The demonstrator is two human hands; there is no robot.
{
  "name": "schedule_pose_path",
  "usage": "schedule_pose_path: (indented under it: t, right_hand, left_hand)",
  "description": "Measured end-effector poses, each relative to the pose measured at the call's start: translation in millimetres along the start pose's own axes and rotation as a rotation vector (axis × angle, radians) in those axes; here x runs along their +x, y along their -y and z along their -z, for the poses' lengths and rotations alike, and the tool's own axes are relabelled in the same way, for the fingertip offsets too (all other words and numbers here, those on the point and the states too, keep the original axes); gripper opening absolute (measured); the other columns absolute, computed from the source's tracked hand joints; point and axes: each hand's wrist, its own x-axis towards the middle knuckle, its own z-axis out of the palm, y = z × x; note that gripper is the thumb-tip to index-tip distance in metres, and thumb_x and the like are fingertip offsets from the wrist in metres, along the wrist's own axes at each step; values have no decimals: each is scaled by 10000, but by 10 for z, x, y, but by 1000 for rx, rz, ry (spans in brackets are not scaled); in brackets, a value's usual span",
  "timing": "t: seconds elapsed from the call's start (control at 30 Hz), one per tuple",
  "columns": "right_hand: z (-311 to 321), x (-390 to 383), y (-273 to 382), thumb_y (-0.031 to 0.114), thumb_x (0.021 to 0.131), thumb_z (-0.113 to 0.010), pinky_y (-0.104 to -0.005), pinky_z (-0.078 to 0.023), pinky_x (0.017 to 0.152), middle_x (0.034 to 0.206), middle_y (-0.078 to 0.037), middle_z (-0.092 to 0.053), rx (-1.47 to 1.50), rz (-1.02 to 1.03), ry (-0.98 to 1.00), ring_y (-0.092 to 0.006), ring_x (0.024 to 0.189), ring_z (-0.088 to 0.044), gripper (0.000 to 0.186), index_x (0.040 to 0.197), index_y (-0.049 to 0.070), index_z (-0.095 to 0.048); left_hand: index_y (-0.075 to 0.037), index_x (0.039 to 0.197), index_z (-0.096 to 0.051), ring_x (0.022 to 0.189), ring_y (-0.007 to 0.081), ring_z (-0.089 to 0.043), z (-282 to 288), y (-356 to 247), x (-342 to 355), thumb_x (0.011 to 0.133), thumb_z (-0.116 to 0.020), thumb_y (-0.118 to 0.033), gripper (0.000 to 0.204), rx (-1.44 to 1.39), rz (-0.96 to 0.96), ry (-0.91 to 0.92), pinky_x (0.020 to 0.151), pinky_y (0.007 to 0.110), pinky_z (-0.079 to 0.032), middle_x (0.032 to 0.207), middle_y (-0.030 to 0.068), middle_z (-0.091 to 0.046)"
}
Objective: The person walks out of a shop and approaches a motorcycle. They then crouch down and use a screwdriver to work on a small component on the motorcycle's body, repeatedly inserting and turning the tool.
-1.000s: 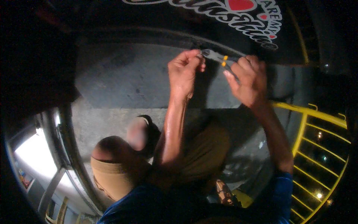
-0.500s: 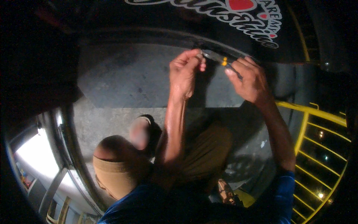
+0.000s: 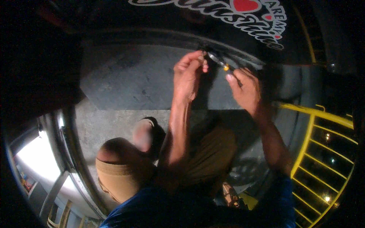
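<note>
My right hand (image 3: 247, 89) is wrapped round the handle of a slim metal tool with black and yellow grips, which looks like long-nose pliers (image 3: 216, 60). Its silver tip points up and left, close to the fingertips of my left hand (image 3: 187, 72). Those left fingers are pinched together beside the dark edge of a black panel (image 3: 163, 36). Whatever they hold is too small and dim to make out.
Below the panel lies a grey flat surface (image 3: 125, 76), with a concrete floor (image 3: 95, 123) nearer me. A yellow metal railing (image 3: 310, 133) runs along the right. My bent knee (image 3: 114, 152) is at lower left, and a bright light (image 3: 40, 155) shines beyond.
My right hand has shifted slightly left and down and turned, so the pliers now slope more steeply. My left hand has stayed almost in place, still pinched.
</note>
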Motion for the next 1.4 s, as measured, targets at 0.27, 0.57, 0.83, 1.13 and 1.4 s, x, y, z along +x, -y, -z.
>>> schedule_pose_path:
  t: [0.27,0.57,0.83,1.13,1.4]
  right_hand:
    - [-469,-367,-389,264,855,-675,-460,-430,758,866,-101,-585,-293,7,-55,-320,889,-529,213,843,59,-620]
    - [-960,-519,-593,230,834,-675,-527,-383,918,1025,-158,-539,-242,-36,-152,-399,1117,-468,219,906,42,-589]
    - [-1048,-568,-682,181,818,-688,-532,-371,941,1006,-182,-523,-142,-30,-183,-430,1116,-454,217,884,23,-555]
    - [-1059,-543,-745,195,823,-690,-526,-369,938,972,-172,-525,-106,-1,-195,-428,1101,-457,229,866,23,-545]
    - [-1009,-552,-695,157,814,-689,-518,-371,934,997,-167,-538,-124,-37,-171,-424,1100,-465,202,915,27,-573]
  left_hand:
    - [-2,1005,-643,770,131,-602,-21,-9,-1,904,-546,-40,145,118,31,-12,662,266,-507,862,48,-645]
    - [-47,949,-620,740,99,-571,-140,112,21,941,-538,-105,101,397,10,-115,656,259,-483,839,11,-612]
    - [-71,920,-539,693,110,-467,-96,352,-113,963,-436,-165,146,250,-59,-141,643,267,-390,796,14,-525]
    - [-97,894,-455,719,172,-392,-157,539,-246,949,-425,-223,140,-348,29,-141,669,315,-361,757,18,-364]
    - [-95,866,-440,755,192,-422,-114,580,-271,913,-420,-199,116,-309,-23,-164,727,344,-382,788,44,-412]
